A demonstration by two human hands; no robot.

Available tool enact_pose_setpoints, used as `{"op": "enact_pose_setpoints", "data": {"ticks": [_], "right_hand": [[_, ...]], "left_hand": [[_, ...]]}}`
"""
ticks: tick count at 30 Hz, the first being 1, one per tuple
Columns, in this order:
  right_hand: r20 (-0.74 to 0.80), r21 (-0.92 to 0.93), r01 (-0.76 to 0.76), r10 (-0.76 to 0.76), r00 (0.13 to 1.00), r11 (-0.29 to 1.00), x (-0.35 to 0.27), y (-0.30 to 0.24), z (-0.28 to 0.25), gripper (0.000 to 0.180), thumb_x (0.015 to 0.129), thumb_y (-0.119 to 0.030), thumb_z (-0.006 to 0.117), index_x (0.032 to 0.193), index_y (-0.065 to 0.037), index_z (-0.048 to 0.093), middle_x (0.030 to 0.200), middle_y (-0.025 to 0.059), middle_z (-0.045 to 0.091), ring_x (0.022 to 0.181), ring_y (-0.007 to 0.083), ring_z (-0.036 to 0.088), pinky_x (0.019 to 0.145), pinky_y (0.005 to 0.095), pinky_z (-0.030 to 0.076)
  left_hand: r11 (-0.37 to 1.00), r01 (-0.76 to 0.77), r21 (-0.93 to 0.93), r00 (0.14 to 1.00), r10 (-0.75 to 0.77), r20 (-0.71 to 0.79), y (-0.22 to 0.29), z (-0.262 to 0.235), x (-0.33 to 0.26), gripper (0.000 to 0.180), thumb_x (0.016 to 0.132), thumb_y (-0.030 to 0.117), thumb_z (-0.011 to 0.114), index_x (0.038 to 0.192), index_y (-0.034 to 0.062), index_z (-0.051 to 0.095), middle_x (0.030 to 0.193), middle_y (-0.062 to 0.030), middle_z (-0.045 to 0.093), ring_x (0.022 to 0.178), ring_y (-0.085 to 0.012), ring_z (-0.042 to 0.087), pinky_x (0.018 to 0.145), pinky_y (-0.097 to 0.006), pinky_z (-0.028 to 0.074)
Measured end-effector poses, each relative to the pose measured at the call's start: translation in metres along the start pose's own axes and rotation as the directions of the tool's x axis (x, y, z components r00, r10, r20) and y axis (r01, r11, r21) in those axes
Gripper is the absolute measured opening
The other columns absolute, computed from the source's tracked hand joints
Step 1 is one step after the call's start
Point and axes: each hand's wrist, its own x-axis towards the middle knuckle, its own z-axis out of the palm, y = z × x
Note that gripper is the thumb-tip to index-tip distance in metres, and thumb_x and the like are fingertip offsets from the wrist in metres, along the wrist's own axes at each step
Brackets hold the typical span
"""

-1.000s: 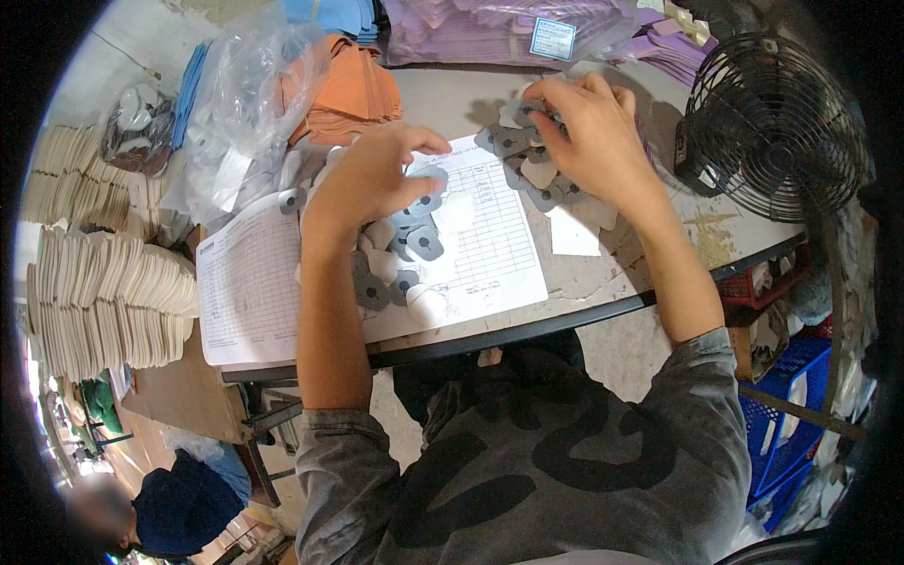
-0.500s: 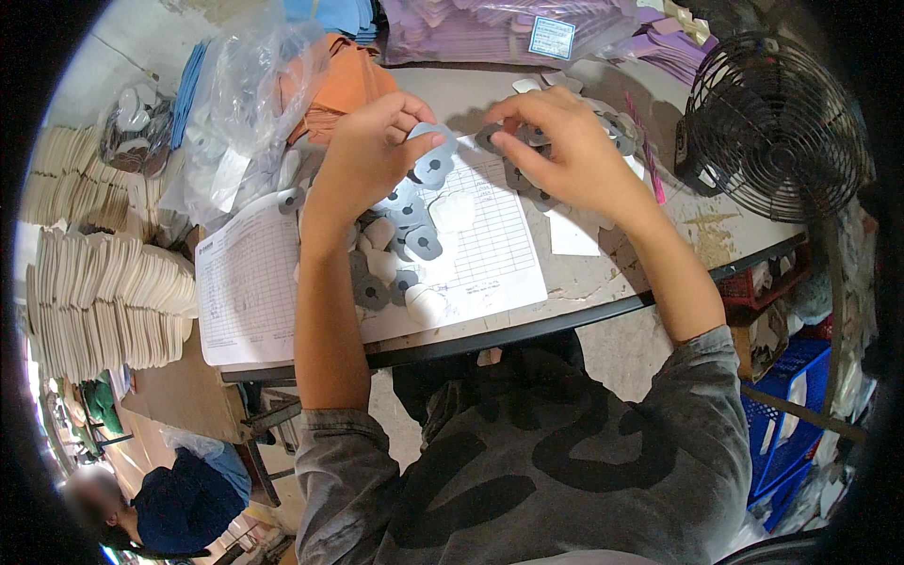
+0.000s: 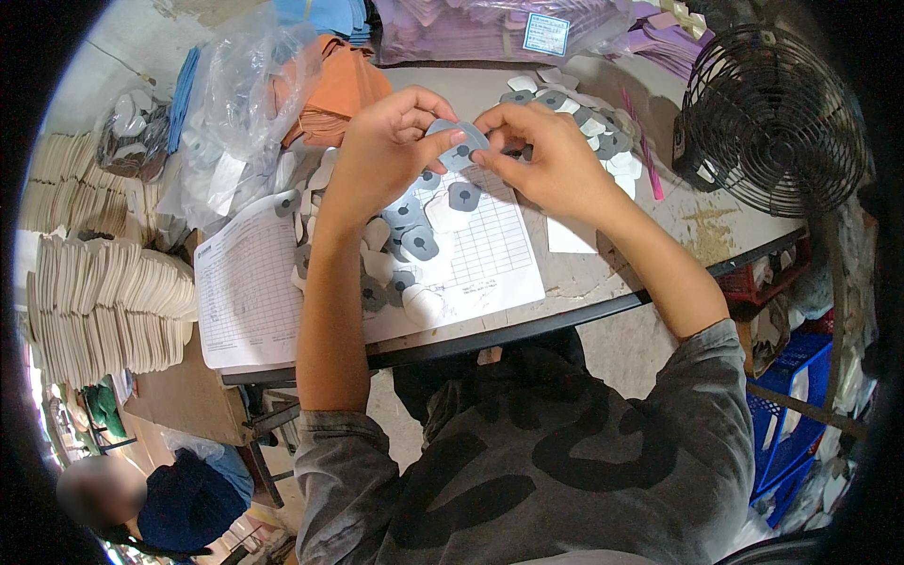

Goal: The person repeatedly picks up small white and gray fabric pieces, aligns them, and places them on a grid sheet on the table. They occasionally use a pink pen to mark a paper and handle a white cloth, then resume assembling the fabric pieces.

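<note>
Head view: our left hand (image 3: 381,151) and right hand (image 3: 556,162) both pinch one gray piece (image 3: 456,160) between them, neither nearer; its long axis we cannot tell. Similar pieces (image 3: 417,249) lie nearer us than the hands.

The piece (image 3: 452,137) I pinch is grey, dark-marked; beyond my grid-lined white sheet (image 3: 504,250) I see an orange stack (image 3: 336,94) and a purple bundle (image 3: 461,36).

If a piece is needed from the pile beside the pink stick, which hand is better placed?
Probably the right hand: it is nearer to that pile, left of the pink stick. The left hand is farther and pinches a grey piece. The right fingertips are at that piece's edge too.
</note>
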Motion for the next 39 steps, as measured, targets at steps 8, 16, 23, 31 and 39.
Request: {"op": "enact_pose_setpoints", "data": {"ticks": [8, 16, 23, 31, 39], "right_hand": [[-0.091, -0.076, 0.039, -0.046, 0.995, 0.996, 0.000, 0.010, -0.003, 0.014, 0.096, -0.018, 0.077, 0.099, -0.005, 0.073, 0.087, 0.0036, 0.074, 0.082, 0.0179, 0.064, 0.077, 0.0335, 0.054], [-0.127, -0.157, -0.094, 0.074, 0.989, 0.983, 0.008, 0.019, -0.020, 0.017, 0.097, -0.031, 0.075, 0.103, -0.015, 0.074, 0.090, -0.0016, 0.075, 0.090, 0.0190, 0.065, 0.088, 0.0426, 0.042], [-0.189, -0.401, -0.130, 0.058, 0.980, 0.907, 0.006, 0.021, -0.031, 0.025, 0.097, -0.028, 0.077, 0.117, -0.015, 0.073, 0.097, -0.0012, 0.074, 0.097, 0.0202, 0.065, 0.093, 0.0469, 0.047], [-0.188, -0.507, 0.056, -0.173, 0.967, 0.860, 0.004, 0.011, -0.024, 0.030, 0.094, -0.032, 0.076, 0.121, -0.019, 0.074, 0.101, -0.0022, 0.076, 0.112, 0.0289, 0.063, 0.094, 0.0544, 0.039], [0.087, -0.252, 0.123, -0.104, 0.991, 0.960, -0.005, -0.001, -0.004, 0.021, 0.093, -0.027, 0.077, 0.113, -0.019, 0.077, 0.089, -0.0015, 0.074, 0.101, 0.0254, 0.061, 0.095, 0.0493, 0.034]], "left_hand": [[0.997, 0.069, -0.039, 0.997, -0.068, 0.022, -0.005, -0.001, -0.001, 0.019, 0.097, 0.005, 0.080, 0.111, -0.0018, 0.067, 0.092, -0.0053, 0.077, 0.081, -0.0104, 0.075, 0.065, -0.020, 0.060], [0.958, 0.001, 0.288, 0.997, 0.022, -0.076, -0.002, -0.018, -0.004, 0.021, 0.099, 0.004, 0.077, 0.116, -0.0004, 0.066, 0.094, -0.0075, 0.078, 0.084, -0.0130, 0.078, 0.056, -0.020, 0.052], [0.987, 0.056, 0.154, 0.990, -0.034, -0.139, -0.016, -0.029, -0.003, 0.025, 0.100, 0.000, 0.073, 0.123, 0.0000, 0.064, 0.105, -0.0095, 0.079, 0.091, -0.0091, 0.075, 0.052, -0.020, 0.046], [0.958, -0.077, 0.276, 0.995, 0.056, 0.083, -0.013, -0.019, -0.002, 0.031, 0.100, 0.002, 0.074, 0.128, -0.0012, 0.061, 0.102, -0.0103, 0.080, 0.094, -0.0127, 0.077, 0.072, -0.021, 0.059], [0.960, -0.022, 0.280, 0.983, -0.029, 0.179, 0.000, -0.010, -0.007, 0.022, 0.091, 0.008, 0.082, 0.110, 0.0019, 0.073, 0.094, -0.0104, 0.081, 0.085, -0.0157, 0.076, 0.076, -0.027, 0.057]]}}
